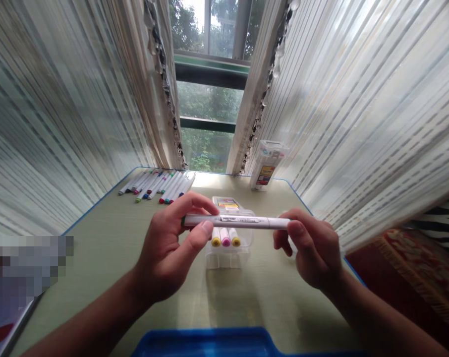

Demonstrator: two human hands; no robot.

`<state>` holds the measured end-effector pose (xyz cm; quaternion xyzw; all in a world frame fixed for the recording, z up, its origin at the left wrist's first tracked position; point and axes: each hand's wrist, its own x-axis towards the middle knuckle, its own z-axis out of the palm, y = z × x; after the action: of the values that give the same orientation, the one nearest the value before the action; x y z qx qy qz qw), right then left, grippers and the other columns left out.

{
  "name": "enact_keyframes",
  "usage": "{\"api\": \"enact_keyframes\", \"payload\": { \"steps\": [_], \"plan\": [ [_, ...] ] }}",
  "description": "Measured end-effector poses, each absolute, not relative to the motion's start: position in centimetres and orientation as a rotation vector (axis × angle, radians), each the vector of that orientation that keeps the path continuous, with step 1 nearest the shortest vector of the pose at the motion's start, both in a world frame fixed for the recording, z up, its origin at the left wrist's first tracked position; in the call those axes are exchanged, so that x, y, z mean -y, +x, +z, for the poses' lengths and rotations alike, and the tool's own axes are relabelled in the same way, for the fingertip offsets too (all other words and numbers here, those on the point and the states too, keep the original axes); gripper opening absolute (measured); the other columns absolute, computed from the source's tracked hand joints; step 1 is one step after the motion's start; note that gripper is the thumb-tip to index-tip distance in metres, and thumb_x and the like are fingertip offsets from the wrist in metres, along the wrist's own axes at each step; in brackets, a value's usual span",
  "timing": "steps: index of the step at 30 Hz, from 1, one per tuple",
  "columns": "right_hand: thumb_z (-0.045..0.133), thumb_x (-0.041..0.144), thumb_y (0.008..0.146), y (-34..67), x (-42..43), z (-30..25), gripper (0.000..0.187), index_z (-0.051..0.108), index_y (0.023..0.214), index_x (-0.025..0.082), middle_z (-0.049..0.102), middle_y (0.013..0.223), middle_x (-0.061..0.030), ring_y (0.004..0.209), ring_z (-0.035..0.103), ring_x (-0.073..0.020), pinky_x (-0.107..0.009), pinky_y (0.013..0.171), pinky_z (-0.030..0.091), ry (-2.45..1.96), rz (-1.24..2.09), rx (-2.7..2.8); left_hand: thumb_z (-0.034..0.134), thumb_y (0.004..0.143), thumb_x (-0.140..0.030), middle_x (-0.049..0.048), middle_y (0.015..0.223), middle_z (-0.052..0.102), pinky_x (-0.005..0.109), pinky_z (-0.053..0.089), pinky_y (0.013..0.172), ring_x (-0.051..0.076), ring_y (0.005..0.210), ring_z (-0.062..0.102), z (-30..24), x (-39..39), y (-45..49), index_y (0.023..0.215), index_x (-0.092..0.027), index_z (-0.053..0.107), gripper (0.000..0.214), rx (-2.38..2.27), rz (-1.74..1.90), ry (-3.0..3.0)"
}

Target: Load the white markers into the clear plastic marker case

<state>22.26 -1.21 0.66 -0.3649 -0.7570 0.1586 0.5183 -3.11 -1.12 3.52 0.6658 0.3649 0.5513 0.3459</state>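
A white marker (239,221) with green ends is held level in the air between both hands. My left hand (168,248) pinches its left part between thumb and fingers. At the other end, the thumb and fingers of my right hand (317,248) grip the tip. Behind and below the marker, a clear plastic case (224,260) sits on the table. Three markers lie in it, two with yellow ends and one with a pink end (226,241). Part of the case is hidden by the held marker.
Several loose markers (157,184) lie at the table's far left. A clear plastic box (267,166) with a label stands upright at the back right. The pale green table (109,277) has a blue edge, with a blue tray (205,342) in front. Curtains (339,99) flank the window.
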Motion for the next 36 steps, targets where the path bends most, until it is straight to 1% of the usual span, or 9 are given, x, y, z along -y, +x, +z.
{"api": "enact_keyframes", "payload": {
  "steps": [6, 10, 13, 16, 18, 21, 24, 30, 36],
  "plan": [
    [0.044, 0.039, 0.113, 22.3, 0.9, 0.5, 0.052, 0.061, 0.067, 0.020, 0.059, 0.056, 0.0006, 0.044, 0.051, -0.0106, -0.026, 0.046, 0.037, -0.843, 0.357, 1.830, 0.063, 0.090, -0.025, -0.0014, 0.065, 0.063, 0.028, 0.035, 0.052, 0.015, 0.061, 0.058, 3.6, 1.1, -3.2, 0.091, -0.020, 0.071, 0.010, -0.946, 1.438, 1.765],
    [0.043, 0.038, 0.113, 22.4, 0.9, 0.4, 0.052, 0.062, 0.068, 0.020, 0.060, 0.057, -0.0001, 0.045, 0.051, -0.0108, -0.026, 0.045, 0.037, -0.831, 0.381, 1.819, 0.063, 0.094, -0.022, -0.0035, 0.063, 0.062, 0.027, 0.035, 0.052, 0.012, 0.056, 0.054, 3.3, 1.0, -3.3, 0.093, -0.021, 0.071, 0.009, -0.859, 1.433, 1.712],
    [0.045, 0.040, 0.112, 22.6, 1.1, 0.6, 0.044, 0.065, 0.079, 0.020, 0.063, 0.061, 0.0001, 0.044, 0.050, -0.0110, -0.027, 0.045, 0.037, -0.862, 0.390, 1.818, 0.062, 0.099, -0.025, -0.0036, 0.064, 0.063, 0.026, 0.033, 0.049, 0.011, 0.053, 0.049, 3.0, 0.9, -3.4, 0.097, -0.021, 0.071, 0.010, -0.835, 1.377, 1.670],
    [0.052, 0.036, 0.109, 22.6, 1.3, 0.8, 0.028, 0.066, 0.090, 0.021, 0.064, 0.063, 0.0016, 0.047, 0.052, -0.0112, -0.025, 0.045, 0.038, -0.865, 0.359, 1.836, 0.061, 0.102, -0.027, -0.0032, 0.064, 0.063, 0.025, 0.033, 0.048, 0.011, 0.053, 0.048, 2.9, 0.7, -3.6, 0.099, -0.022, 0.071, 0.011, -0.817, 1.345, 1.620],
    [0.055, 0.032, 0.108, 22.5, 1.4, 0.9, 0.021, 0.066, 0.094, 0.021, 0.065, 0.064, 0.0023, 0.048, 0.053, -0.0109, -0.024, 0.045, 0.038, -0.864, 0.347, 1.854, 0.062, 0.103, -0.028, -0.0029, 0.064, 0.063, 0.024, 0.034, 0.048, 0.011, 0.054, 0.049, 2.8, 0.6, -3.6, 0.098, -0.021, 0.071, 0.012, -0.802, 1.352, 1.580],
    [0.057, 0.031, 0.106, 22.4, 1.4, 1.2, 0.017, 0.066, 0.096, 0.021, 0.064, 0.063, 0.0026, 0.046, 0.051, -0.0104, -0.023, 0.044, 0.038, -0.875, 0.332, 1.878, 0.062, 0.103, -0.031, -0.0025, 0.063, 0.063, 0.024, 0.034, 0.047, 0.012, 0.054, 0.050, 2.9, 0.5, -3.5, 0.097, -0.021, 0.071, 0.014, -0.787, 1.358, 1.545],
    [0.055, 0.031, 0.107, 22.2, 1.5, 1.4, 0.024, 0.066, 0.088, 0.020, 0.061, 0.059, 0.0036, 0.045, 0.051, -0.0098, -0.023, 0.045, 0.039, -0.877, 0.290, 1.886, 0.062, 0.104, -0.033, -0.0023, 0.061, 0.064, 0.023, 0.034, 0.047, 0.012, 0.053, 0.051, 2.9, 0.5, -3.4, 0.096, -0.020, 0.071, 0.018, -0.802, 1.350, 1.543],
    [0.046, 0.040, 0.112, 21.9, 1.3, 1.8, 0.054, 0.062, 0.065, 0.019, 0.053, 0.050, 0.0040, 0.041, 0.048, -0.0080, -0.023, 0.044, 0.035, -0.842, 0.207, 1.909, 0.059, 0.104, -0.032, -0.0019, 0.062, 0.064, 0.023, 0.036, 0.048, 0.012, 0.054, 0.051, 3.0, 0.4, -3.3, 0.096, -0.019, 0.071, 0.019, -0.828, 1.362, 1.552],
    [0.044, 0.040, 0.113, 21.8, 1.1, 1.9, 0.059, 0.062, 0.061, 0.019, 0.052, 0.048, 0.0034, 0.039, 0.048, -0.0072, -0.023, 0.043, 0.034, -0.828, 0.208, 1.904, 0.060, 0.100, -0.027, -0.0024, 0.062, 0.062, 0.024, 0.036, 0.049, 0.012, 0.054, 0.050, 3.2, 0.5, -3.5, 0.097, -0.019, 0.070, 0.013, -0.830, 1.350, 1.596]
  ]
}}
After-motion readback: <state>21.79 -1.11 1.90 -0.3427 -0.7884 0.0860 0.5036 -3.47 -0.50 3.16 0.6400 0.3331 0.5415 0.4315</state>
